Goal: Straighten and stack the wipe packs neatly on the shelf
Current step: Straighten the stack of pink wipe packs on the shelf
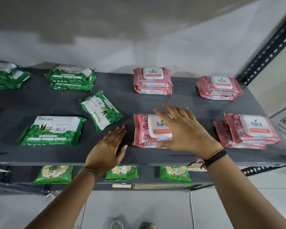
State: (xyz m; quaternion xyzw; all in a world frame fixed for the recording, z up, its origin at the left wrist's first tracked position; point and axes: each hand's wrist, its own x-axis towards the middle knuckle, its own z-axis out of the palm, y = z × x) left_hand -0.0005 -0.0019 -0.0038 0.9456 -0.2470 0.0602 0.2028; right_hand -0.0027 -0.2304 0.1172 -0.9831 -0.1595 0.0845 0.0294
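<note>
On the dark grey shelf [40, 103] lie pink Kara wipe packs and green Origami wipe packs. My right hand [185, 129] rests flat, fingers spread, on the front middle pink stack [144, 131]. My left hand [109, 146] lies open on the bare shelf just left of that stack, not touching it. A single green pack [102, 110] lies tilted in the middle. A green stack [53, 131] sits front left. More pink stacks sit at back middle [153, 80], back right [220, 87] and front right [249, 129], the last one uneven.
Two more green stacks stand at the back left [71, 77] and far left [5, 76]. A perforated metal upright [267, 52] frames the shelf's right side. Green packets [54, 174] lie on the shelf below. A wall closes the back.
</note>
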